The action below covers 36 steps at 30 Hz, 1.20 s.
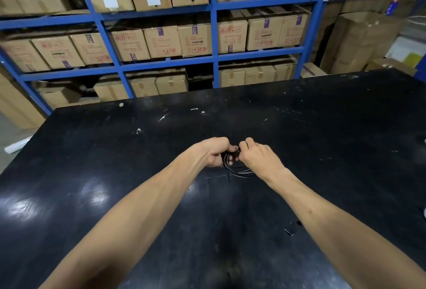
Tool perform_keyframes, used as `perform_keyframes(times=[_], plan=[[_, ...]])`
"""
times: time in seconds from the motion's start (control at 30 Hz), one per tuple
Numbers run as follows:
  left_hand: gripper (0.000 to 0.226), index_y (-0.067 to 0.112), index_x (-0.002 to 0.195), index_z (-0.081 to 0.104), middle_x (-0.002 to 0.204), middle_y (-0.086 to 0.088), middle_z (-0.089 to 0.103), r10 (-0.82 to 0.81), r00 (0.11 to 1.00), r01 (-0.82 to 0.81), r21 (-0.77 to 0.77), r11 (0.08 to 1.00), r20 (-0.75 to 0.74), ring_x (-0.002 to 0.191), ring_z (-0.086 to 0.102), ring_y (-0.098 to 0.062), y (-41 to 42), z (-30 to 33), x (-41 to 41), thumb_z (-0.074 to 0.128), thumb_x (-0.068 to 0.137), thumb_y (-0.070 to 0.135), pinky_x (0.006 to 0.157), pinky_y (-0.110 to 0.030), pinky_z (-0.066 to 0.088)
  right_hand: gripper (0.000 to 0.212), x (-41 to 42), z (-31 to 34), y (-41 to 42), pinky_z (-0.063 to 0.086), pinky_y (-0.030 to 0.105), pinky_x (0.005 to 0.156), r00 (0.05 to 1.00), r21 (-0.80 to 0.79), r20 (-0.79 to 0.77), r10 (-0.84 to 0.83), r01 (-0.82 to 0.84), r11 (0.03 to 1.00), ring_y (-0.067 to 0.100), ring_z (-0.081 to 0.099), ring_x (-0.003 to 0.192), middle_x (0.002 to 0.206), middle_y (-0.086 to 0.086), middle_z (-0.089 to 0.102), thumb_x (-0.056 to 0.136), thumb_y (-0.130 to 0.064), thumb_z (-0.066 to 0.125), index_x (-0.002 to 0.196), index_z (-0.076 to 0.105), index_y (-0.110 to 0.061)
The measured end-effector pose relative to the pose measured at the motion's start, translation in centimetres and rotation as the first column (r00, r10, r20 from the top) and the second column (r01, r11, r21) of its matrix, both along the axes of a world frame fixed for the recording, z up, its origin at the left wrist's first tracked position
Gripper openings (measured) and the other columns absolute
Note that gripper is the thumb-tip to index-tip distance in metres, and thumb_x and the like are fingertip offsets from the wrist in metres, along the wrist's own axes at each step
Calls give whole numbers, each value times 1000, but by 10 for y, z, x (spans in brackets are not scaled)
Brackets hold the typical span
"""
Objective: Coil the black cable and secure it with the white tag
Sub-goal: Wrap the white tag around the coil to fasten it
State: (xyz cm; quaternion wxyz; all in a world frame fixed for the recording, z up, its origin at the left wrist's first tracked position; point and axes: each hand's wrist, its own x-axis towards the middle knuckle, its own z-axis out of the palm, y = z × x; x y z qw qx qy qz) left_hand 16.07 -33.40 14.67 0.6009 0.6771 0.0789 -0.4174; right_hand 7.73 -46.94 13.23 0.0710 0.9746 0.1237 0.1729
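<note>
The black cable hangs in a small coil of several loops between my two hands, just above the black table. My left hand grips the coil's left side with its fingers closed. My right hand pinches the top of the coil, fingertips meeting those of the left hand. A short loose end of the cable points down below the coil. The white tag is too small or hidden by my fingers to make out.
A small dark flat piece lies on the table near my right forearm. Blue shelving stacked with cardboard boxes stands behind the table's far edge. More boxes stand at the right.
</note>
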Motion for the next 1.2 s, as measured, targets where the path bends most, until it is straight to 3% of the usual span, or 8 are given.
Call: perform_keyframes(times=[0.13, 0.23, 0.47, 0.63, 0.8, 0.97, 1.1, 1.2], plan=[[24, 10, 77, 61, 73, -5, 57, 84, 988, -89, 32, 996, 126, 51, 41, -11, -3, -2, 1, 50, 95, -1, 50, -24, 37, 11, 9, -3, -4, 43, 39, 47, 999, 10, -52, -5, 6, 1000, 36, 68, 63, 91, 17, 62, 91, 0, 68, 101, 66, 2], [21, 9, 79, 65, 75, -5, 59, 144, 970, -147, 5, 989, 196, 53, 38, -10, -1, -12, 0, 55, 91, -3, 50, -22, 34, 32, 15, 5, -9, 48, 39, 70, 976, 2, -217, -14, 15, 1000, 34, 69, 95, 116, 8, 63, 100, -6, 48, 129, 59, -11], [28, 8, 107, 77, 90, -5, 73, 29, 926, -27, -10, 1000, 376, 76, 40, -17, 8, -25, -2, 59, 86, -1, 55, -22, 30, 27, 23, 36, -25, 51, 38, 78, 964, 236, -256, -74, 136, 962, 33, 69, 97, 99, 8, 77, 95, -42, 66, 109, 73, -20], [29, 13, 111, 75, 82, -1, 68, -59, 892, 63, 5, 998, 449, 80, 40, -18, 16, -21, 1, 64, 87, 0, 60, -25, 32, 16, 30, 52, -32, 55, 35, 84, 940, 306, -316, 132, -31, 951, 24, 71, 97, 104, 4, 76, 98, -16, 64, 106, 77, -12], [29, 8, 115, 73, 104, -5, 72, -174, 877, 181, 26, 983, 448, 90, 50, -13, 27, -6, 5, 64, 89, -3, 81, -23, 38, 6, 32, 58, -33, 53, 39, 93, 942, 418, -299, 151, -13, 908, 17, 66, 110, 125, -5, 70, 92, -24, 74, 95, 79, -21], [26, 1, 118, 70, 91, -6, 74, -259, 861, 311, -48, 949, 438, 68, 51, -4, 40, 4, -1, 60, 94, 0, 59, -16, 38, 18, 32, 63, -34, 57, 30, 73, 880, 663, -438, 183, 179, 727, 2, 67, 71, 79, -7, 75, 79, -25, 88, 89, 73, -26], [23, -11, 114, 65, 74, -7, 57, -108, 939, 174, -181, 968, 327, 60, 35, -9, 36, 5, -8, 50, 97, -5, 49, -15, 31, 26, 31, 54, -24, 53, 29, 71, 909, 687, -390, 146, 182, 704, 6, 68, 72, 79, -6, 74, 87, -20, 80, 100, 60, -31], [22, -2, 90, 61, 70, -7, 51, 34, 986, 4, -229, 974, 162, 50, 32, -7, 35, 11, -8, 42, 99, -7, 44, -15, 28, 22, 26, 49, -18, 57, 35, 84, 945, 651, -294, 141, 90, 754, 15, 69, 98, 106, -5, 73, 100, -22, 63, 118, 56, -30]])
